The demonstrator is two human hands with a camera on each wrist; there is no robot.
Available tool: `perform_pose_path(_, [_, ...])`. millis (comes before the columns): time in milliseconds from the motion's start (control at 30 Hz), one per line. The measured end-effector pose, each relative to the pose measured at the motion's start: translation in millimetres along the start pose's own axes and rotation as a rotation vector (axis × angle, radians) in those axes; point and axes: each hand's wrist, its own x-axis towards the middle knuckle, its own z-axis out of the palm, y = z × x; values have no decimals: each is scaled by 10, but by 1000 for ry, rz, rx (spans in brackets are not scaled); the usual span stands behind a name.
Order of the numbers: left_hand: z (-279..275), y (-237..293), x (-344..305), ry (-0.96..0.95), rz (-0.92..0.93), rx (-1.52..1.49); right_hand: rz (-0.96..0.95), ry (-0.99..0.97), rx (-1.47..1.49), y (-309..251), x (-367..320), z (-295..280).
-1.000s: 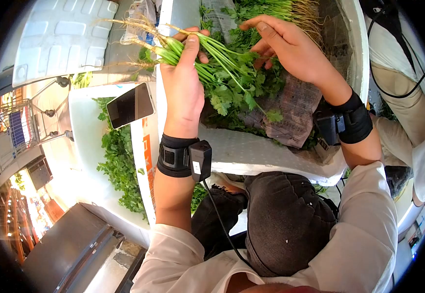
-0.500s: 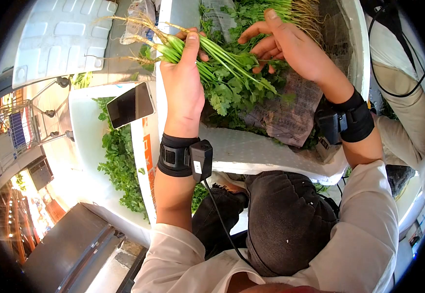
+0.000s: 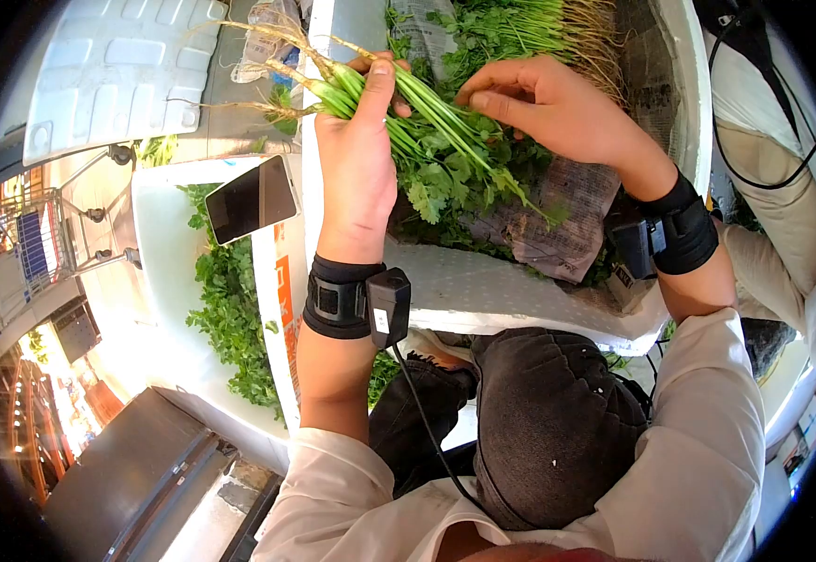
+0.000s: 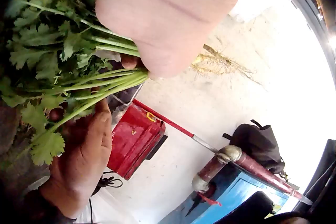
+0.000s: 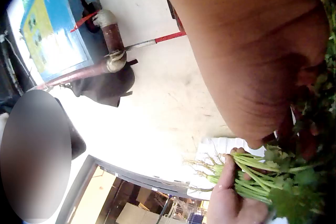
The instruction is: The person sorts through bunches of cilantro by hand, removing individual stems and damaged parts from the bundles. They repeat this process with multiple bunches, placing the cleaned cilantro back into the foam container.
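Observation:
A small bunch of coriander [image 3: 427, 122], with pale roots, lies across my left hand [image 3: 356, 169] in the head view. The left thumb and fingers grip its stems just below the roots, which point left. My right hand [image 3: 558, 108] is at the leafy side of the bunch, thumb and forefinger bent close together. In the left wrist view, the right hand [image 4: 84, 155] is beside the stems, its fingertips partly behind leaves; I cannot tell whether they pinch anything. The right wrist view shows the left hand [image 5: 231, 198] around the stems [image 5: 252, 179].
Below the hands, a white foam box [image 3: 520, 290] holds more coriander [image 3: 530, 33] and newspaper [image 3: 558, 225]. A phone [image 3: 253, 199] lies on the rim of another box of greens [image 3: 230, 328] at left. A white lid [image 3: 122, 75] stands at upper left. Another person's legs [image 3: 769, 178] are at right.
My right hand has lifted its thumb away from the leaves, then brought it down beside the forefinger. A long stem has swung up closer to the bunch. The left hand keeps its grip.

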Motion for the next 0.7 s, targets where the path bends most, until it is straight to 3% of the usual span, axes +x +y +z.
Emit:
perform_pose_path(333, [0, -13, -9, -9, 17, 22, -33, 10, -77, -31, -42, -34])
perform_pose_path(500, [-1, -15, -5, 37, 1, -1, -260, -17, -245, -57, -67, 1])
perform_pose_path(633, [10, -10, -5, 41, 1, -5, -191, 42, -219, -40, -61, 73])
perform_pose_path(700, [14, -8, -8, 45, 2, -7, -339, 92, -290, -17, -38, 61])
